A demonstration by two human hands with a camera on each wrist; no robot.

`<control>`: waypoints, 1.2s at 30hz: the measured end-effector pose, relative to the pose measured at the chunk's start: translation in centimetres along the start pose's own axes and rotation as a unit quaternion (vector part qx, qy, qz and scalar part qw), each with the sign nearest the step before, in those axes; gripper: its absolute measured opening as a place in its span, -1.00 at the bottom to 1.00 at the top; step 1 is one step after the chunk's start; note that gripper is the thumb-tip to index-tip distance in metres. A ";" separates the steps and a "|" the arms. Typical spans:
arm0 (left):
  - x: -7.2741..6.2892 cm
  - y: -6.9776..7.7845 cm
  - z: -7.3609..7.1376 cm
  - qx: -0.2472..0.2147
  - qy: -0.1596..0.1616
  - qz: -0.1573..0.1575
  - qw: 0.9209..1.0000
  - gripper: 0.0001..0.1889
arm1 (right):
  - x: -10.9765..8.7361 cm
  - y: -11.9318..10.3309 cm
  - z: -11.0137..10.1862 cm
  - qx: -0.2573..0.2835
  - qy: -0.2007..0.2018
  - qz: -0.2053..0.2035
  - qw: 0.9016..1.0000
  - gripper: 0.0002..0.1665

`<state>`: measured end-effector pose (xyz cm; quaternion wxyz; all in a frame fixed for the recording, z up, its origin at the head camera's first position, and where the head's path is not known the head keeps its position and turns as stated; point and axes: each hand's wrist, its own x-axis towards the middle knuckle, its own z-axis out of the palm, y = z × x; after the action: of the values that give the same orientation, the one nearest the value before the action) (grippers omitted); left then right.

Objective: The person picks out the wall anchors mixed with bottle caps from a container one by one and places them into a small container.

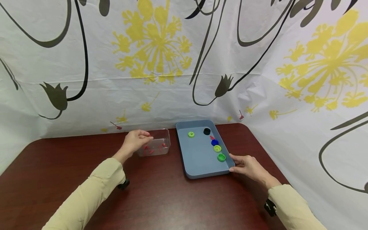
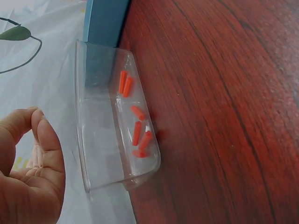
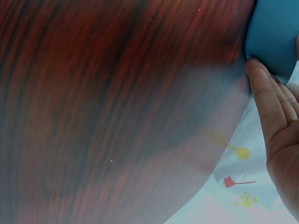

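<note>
Over a clear plastic container (image 1: 168,137), my left hand (image 1: 133,142) has its thumb and index fingertips pinched together. A trace of red shows between them in the head view, most of it hidden by the fingers. Several small red sticks (image 2: 137,133) lie on the container's floor. At the near right corner of the blue-grey tray (image 1: 198,159), my right hand (image 1: 250,166) grips the tray's side, fingers along the outer wall in the right wrist view. Inside the tray are a black cap (image 1: 207,131), a blue cap (image 1: 214,142), several green and yellow-green caps (image 1: 221,157) and a red stick (image 1: 212,137).
Container and tray stand side by side near the back edge of a dark wood table (image 1: 178,204). Behind it hangs a white cloth (image 1: 95,105) with flower prints, which also runs along the right side.
</note>
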<state>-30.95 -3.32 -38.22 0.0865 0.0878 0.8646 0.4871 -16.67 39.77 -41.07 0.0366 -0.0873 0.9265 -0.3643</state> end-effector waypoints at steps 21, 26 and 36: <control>0.0 0.6 1.1 -0.045 0.013 -0.016 0.999 -0.54 | 0.1 0.0 -0.1 0.008 -0.002 0.005 1.000 -0.18; 0.8 3.4 3.9 -0.082 0.014 -0.001 0.997 -0.61 | 0.1 0.2 -0.2 0.001 -0.003 0.003 1.000 -0.18; 3.6 8.7 11.3 -0.193 0.007 0.024 0.981 -0.71 | 0.1 0.1 -0.3 0.002 -0.005 -0.003 1.000 -0.20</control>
<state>-31.16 11.33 -36.76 0.0840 0.0871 0.7527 0.6471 -16.84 40.02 -40.90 0.0403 -0.0918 0.9253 -0.3658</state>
